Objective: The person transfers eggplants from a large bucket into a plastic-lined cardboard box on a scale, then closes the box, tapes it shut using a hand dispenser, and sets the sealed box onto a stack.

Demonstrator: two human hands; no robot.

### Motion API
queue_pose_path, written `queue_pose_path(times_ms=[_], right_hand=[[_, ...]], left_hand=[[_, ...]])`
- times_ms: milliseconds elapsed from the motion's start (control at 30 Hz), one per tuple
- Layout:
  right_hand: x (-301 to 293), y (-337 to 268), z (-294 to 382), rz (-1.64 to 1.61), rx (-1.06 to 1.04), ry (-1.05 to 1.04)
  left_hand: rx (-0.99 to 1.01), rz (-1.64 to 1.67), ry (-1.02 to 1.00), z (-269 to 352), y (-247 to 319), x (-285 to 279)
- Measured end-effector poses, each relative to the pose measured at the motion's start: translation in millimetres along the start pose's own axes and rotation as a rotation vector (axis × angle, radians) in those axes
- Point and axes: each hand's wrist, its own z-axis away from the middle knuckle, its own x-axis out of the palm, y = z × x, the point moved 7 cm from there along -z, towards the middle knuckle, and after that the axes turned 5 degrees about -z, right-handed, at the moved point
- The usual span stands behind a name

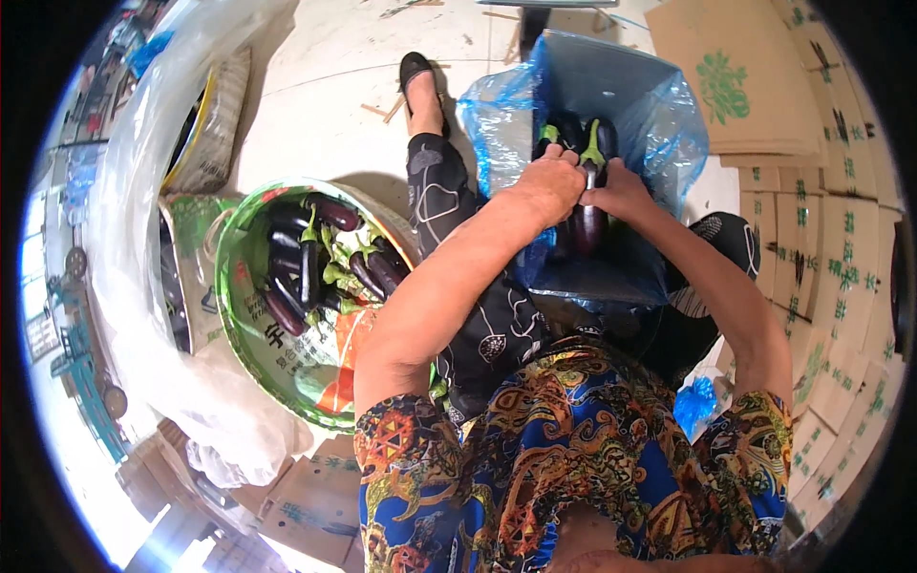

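In front of me stands an open box (609, 283) lined with a blue plastic bag (648, 118), with several dark purple eggplants inside. My left hand (551, 185) reaches in with its fingers curled at the eggplants on the left; its grip is hidden. Beside it, my right hand (622, 192) is on a glossy eggplant (591, 211), thumb across its side and green stem end towards the far wall. More eggplants lie behind the hands, one stem (550, 134) showing. To the left, a round green printed basket (240, 344) holds a pile of eggplants (308, 265).
Flattened cardboard (731, 79) and stacked printed cartons (809, 243) line the right side. Left of the basket are another sack (197, 251) and clear plastic sheeting (129, 286). A blue plastic scrap (695, 405) is by my right side. My leg (437, 186) stretches between basket and box.
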Motion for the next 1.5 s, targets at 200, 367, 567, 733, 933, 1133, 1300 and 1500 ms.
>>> queue_pose_path(times_ms=[200, 367, 567, 733, 933, 1133, 1300, 1500], right_hand=[[17.7, 24.3, -13.3, -0.765, -0.075, -0.211], [-62.5, -42.8, 70.8, -0.446, -0.338, -0.006], [-61.4, -35.2, 59.2, -0.478, -0.171, -0.154], [21.2, 12.3, 33.2, 0.006, -0.223, -0.186], [37.8, 10.2, 18.9, 0.112, -0.266, -0.106], [15.4, -2.8, 41.1, 0.116, -0.288, -0.093], [-18.3, -7.7, 51.1, 0.22, -0.278, -0.002], [-72.1, -21.8, 49.0, -0.363, -0.053, -0.138]], left_hand=[[-0.247, 0.633, 0.341, -2.7, -13.1, -7.5], [-0.084, 1.029, 0.749, 18.6, -9.2, -60.0], [-0.564, 1.035, 1.091, 195.4, -56.0, -148.6], [-1.256, 0.853, 1.286, 355.9, -95.0, -87.2], [-1.631, 0.682, 0.948, 491.0, -108.1, 109.2], [-1.509, 0.77, 0.357, 457.5, -98.1, 222.6], [-1.562, -0.271, 0.395, 479.5, -178.2, 168.9], [-1.701, 0.078, 0.039, 495.7, -192.5, 203.7]])
